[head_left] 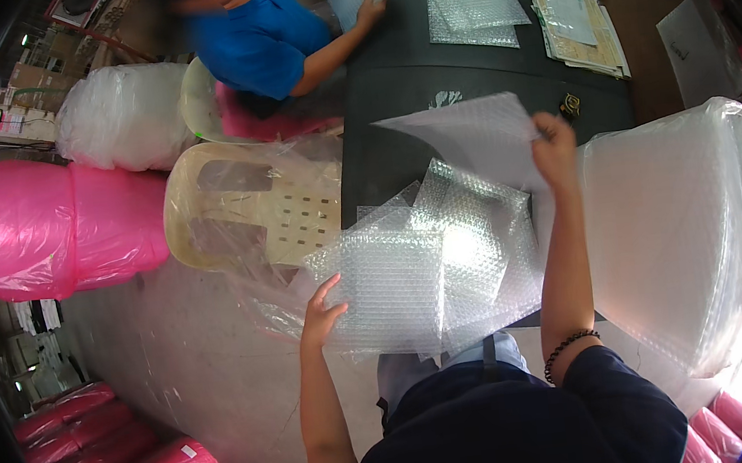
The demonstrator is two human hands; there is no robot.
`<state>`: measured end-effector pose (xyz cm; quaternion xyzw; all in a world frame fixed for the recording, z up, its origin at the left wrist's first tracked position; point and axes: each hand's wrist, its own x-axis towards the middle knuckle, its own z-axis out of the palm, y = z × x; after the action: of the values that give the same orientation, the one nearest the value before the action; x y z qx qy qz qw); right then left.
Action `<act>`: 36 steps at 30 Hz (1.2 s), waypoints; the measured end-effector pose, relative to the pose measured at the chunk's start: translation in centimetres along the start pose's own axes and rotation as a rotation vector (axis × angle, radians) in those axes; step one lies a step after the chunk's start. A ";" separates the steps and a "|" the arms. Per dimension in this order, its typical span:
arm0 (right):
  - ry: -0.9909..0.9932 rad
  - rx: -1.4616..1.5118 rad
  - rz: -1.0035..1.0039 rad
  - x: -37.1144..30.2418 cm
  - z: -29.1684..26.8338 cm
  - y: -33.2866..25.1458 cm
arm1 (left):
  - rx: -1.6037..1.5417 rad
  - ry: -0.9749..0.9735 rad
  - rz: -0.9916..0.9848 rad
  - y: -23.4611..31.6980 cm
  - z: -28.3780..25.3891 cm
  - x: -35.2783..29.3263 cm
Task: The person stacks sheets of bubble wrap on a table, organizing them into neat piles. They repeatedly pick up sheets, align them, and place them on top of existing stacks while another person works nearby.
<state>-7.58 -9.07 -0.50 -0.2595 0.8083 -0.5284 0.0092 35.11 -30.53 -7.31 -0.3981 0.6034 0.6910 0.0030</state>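
Note:
My right hand (554,151) is closed on the right edge of a thin, whitish plastic sheet (478,134), lifted at a slant above the dark table. Below it lies a loose, overlapping pile of clear bubble wrap sheets (389,270), spread over the table's near end and reaching toward my body. At the pile's left edge is my left hand (321,314), its thumb and fingers apart, beside or just touching the top bubble wrap piece; it grips nothing.
Across the dark table (383,86), a person in a blue shirt (266,48) handles another translucent sheet. More bubble wrap (475,13), papers (580,29) and a tape measure (569,107) lie there. A plastic-draped cream chair (297,212) and pink rolls (63,223) stand left, a large wrapped stack (673,227) right.

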 end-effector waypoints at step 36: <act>-1.159 0.153 0.046 -22.2 5.8 1.8 | -0.281 -0.077 -0.384 -4.4 0.8 3.7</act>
<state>12.53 -3.89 -10.36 -0.4871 0.6363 -0.3569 0.4801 34.27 -30.39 -13.03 -0.4756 0.4141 0.7694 0.1019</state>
